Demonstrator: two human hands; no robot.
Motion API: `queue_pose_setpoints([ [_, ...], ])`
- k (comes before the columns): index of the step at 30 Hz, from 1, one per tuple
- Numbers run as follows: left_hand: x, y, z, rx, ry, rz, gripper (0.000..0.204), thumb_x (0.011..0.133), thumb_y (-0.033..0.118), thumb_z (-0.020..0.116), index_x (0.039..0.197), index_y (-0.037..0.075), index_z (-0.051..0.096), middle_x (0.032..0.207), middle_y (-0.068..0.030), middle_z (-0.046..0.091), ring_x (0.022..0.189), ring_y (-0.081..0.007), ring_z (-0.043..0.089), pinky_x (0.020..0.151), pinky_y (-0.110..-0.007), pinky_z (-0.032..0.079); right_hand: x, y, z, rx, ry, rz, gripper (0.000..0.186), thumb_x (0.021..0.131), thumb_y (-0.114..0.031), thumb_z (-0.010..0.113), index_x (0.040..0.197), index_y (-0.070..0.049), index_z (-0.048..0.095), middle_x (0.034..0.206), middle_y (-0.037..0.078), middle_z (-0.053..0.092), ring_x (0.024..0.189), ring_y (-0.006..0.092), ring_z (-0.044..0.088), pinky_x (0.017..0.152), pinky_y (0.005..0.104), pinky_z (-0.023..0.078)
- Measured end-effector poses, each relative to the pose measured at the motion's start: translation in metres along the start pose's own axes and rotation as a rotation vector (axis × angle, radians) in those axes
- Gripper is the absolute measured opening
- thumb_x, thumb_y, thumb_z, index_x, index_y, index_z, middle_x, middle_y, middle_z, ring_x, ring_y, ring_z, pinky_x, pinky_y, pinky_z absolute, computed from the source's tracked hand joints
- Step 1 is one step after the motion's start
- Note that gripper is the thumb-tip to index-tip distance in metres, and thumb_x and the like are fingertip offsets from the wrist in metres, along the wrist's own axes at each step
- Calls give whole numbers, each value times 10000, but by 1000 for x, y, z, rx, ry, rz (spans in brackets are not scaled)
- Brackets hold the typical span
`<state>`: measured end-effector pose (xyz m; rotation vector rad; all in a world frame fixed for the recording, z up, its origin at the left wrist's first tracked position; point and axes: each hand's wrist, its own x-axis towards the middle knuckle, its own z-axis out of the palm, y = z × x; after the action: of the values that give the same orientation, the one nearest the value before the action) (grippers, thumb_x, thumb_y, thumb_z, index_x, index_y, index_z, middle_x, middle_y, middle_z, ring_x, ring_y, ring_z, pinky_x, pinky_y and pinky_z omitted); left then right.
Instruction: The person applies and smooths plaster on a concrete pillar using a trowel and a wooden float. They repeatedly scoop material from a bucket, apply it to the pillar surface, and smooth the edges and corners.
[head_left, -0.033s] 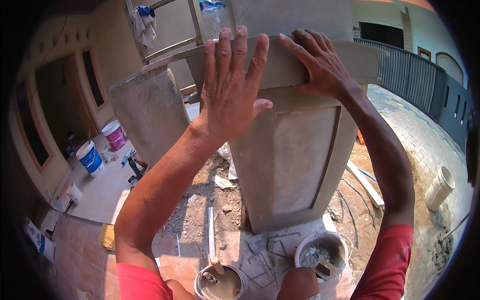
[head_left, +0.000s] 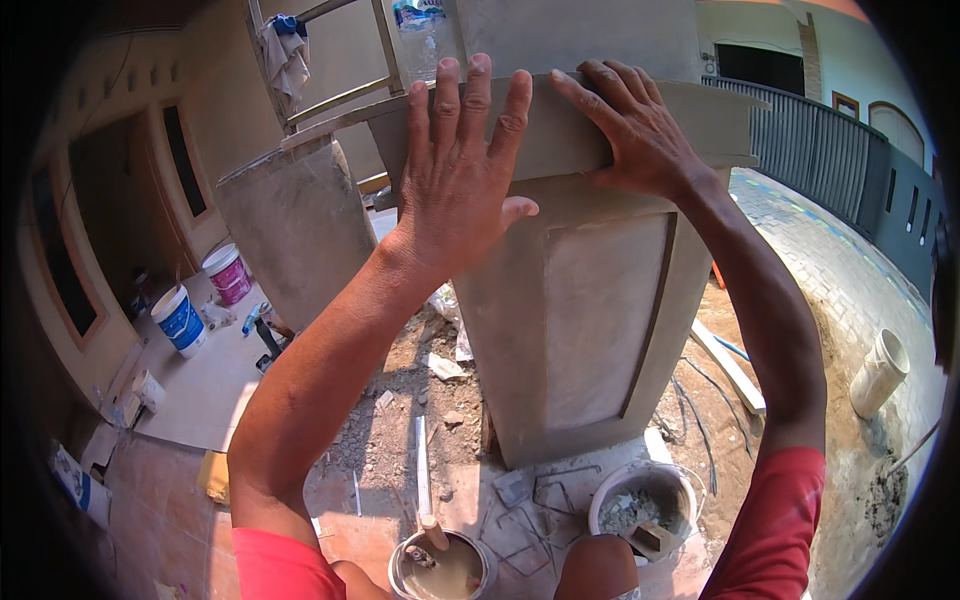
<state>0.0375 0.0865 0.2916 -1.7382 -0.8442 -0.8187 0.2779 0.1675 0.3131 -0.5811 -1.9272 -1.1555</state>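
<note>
My left hand (head_left: 455,170) lies spread against a grey cement moulded band (head_left: 585,130) at the head of the pillar, fingertips at its upper edge. On the same band, my right hand (head_left: 640,130) rests with fingers apart, the tips near the top edge and the thumb lower down. The pillar (head_left: 600,330) has a recessed rectangular panel below. Beside it at the left stands a rough grey slab (head_left: 275,210). A plastic bottle (head_left: 420,50) stands above, behind my fingers.
Near my knees are a bucket of murky liquid (head_left: 440,575) and a pale bucket (head_left: 615,500) of grey mix. Paint buckets (head_left: 180,330) stand at the left, a pipe piece (head_left: 880,370) at the right. Rubble (head_left: 400,400) and bent metal rods (head_left: 540,520) lie below. A gate (head_left: 800,150) is behind.
</note>
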Motion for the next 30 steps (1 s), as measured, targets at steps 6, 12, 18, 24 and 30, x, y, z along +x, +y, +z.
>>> queue_pose_setpoints([
  [6,10,-6,19,90,-100,4,1266,658,487,884,1611,118,137,1625,-228,170,1501,-447,157,1217,-605,86,2,2,-2,-1,12,-28,1119,597,-303,890,1565,-305,328,1385,124,469,1317,338,418,1153,454,332],
  [12,20,3,18,134,-109,12,1237,656,415,900,1605,122,162,1587,-204,248,1456,-433,245,1214,-597,116,2,2,-3,-4,-11,-28,1084,585,-292,889,1537,-258,372,1392,120,466,1324,337,409,1147,455,326],
  [18,26,6,16,181,-91,27,1228,643,350,908,1602,125,176,1482,-184,378,1337,-390,384,1199,-590,170,1,3,-2,16,-8,-39,1115,570,-298,893,1545,-252,355,1430,124,447,1339,337,396,1159,453,312],
  [24,29,3,17,190,-84,34,1230,618,288,907,1604,133,188,1397,-168,429,1282,-365,430,1185,-585,206,0,2,-1,19,-3,-16,1142,556,-280,897,1554,-267,341,1432,123,445,1343,338,391,1170,455,306],
  [30,29,1,21,219,-70,55,1189,634,327,889,1595,136,215,1345,-163,446,1234,-357,430,1161,-546,213,1,3,-1,18,-5,-27,1133,569,-260,880,1560,-281,333,1430,119,447,1338,339,398,1163,455,316],
])
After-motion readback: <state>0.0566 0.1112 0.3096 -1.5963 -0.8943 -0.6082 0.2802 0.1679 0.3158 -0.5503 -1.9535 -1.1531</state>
